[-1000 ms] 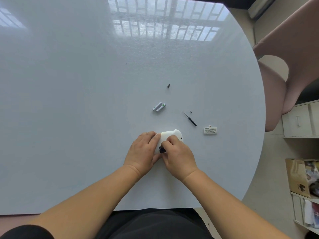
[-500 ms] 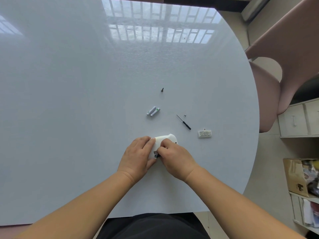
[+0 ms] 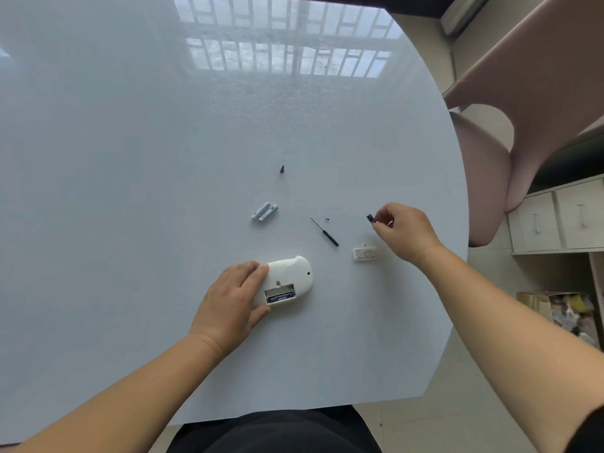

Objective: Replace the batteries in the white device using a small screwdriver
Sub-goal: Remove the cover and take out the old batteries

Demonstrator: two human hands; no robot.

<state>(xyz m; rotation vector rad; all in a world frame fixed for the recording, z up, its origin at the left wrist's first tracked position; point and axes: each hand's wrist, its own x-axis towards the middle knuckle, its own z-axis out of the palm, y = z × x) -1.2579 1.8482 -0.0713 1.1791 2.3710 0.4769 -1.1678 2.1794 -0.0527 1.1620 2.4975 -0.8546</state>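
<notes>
The white device [image 3: 294, 273] lies bottom-up on the table, its battery bay open with one dark blue battery [image 3: 280, 296] still inside. My left hand [image 3: 233, 299] presses on the device's left end. My right hand [image 3: 403, 231] is off to the right, above the table, pinching a dark blue battery [image 3: 370, 218] between fingertips. Two white and green batteries [image 3: 264, 211] lie side by side farther back. The small black screwdriver [image 3: 324, 232] rests between them and my right hand, with a tiny screw [image 3: 326, 219] beside its tip. The white battery cover [image 3: 365, 253] lies below my right hand.
A small dark bit [image 3: 282, 169] stands farther back on the white table [image 3: 130, 158]. A pink chair [image 3: 523, 109] sits past the table's right edge, with white drawers [image 3: 562, 220] and a cardboard box [image 3: 555, 308] on the floor side.
My right hand has pulled a dark blue battery out of the device and carried it up and to the right. My left hand has stayed on the device.
</notes>
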